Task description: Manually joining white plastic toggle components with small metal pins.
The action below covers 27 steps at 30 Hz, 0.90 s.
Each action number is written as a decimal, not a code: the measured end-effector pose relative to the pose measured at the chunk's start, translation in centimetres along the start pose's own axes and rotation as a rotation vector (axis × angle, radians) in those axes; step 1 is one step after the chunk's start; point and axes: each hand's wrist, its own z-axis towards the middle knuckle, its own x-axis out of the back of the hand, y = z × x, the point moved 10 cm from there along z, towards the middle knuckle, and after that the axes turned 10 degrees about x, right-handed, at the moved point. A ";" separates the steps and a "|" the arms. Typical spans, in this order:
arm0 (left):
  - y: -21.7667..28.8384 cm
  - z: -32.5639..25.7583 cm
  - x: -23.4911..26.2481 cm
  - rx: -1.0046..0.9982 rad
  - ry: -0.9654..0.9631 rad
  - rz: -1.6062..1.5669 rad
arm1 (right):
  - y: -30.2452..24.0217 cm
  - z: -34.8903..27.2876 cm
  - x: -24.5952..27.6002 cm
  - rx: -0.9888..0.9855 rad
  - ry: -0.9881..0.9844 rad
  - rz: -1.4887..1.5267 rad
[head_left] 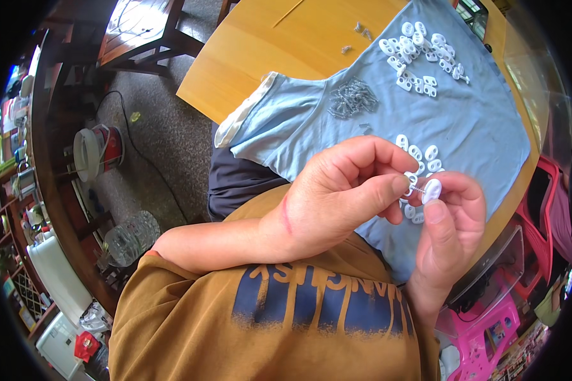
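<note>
My left hand pinches a small white plastic piece with holes between thumb and finger. Facing it, my right hand grips a white oval cord lock part by its edge. A thin metal spring spans the small gap between the two parts. Beneath my hands, several white two-hole cord lock parts lie spread on a light blue shirt; my fingers hide some. A heap of small metal springs rests farther up the cloth, and a bigger group of white parts sits at the far right.
The shirt covers much of a yellow wooden table, where a few loose springs and a thin stick lie. A pink plastic chair stands at lower right. A bucket and a large clear bottle are on the left floor.
</note>
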 end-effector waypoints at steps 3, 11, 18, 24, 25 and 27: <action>0.0 0.0 0.2 -0.008 0.023 0.013 | 0.0 -0.1 -0.2 0.007 -0.025 0.032; 0.3 -0.1 0.5 -0.066 0.061 0.152 | -2.6 0.1 -1.4 0.353 -0.155 -0.454; 0.6 -0.4 0.0 -0.040 0.079 0.255 | -3.3 0.0 -1.4 0.414 -0.153 -0.567; 0.3 -0.3 -0.3 -0.016 0.063 0.274 | -3.4 0.1 -1.2 0.411 -0.166 -0.635; 0.2 -0.3 -0.4 -0.022 0.055 0.271 | -3.4 0.0 -1.1 0.415 -0.173 -0.663; 0.2 -0.2 -0.4 -0.027 0.046 0.264 | -3.0 -0.3 -1.4 0.405 -0.193 -0.653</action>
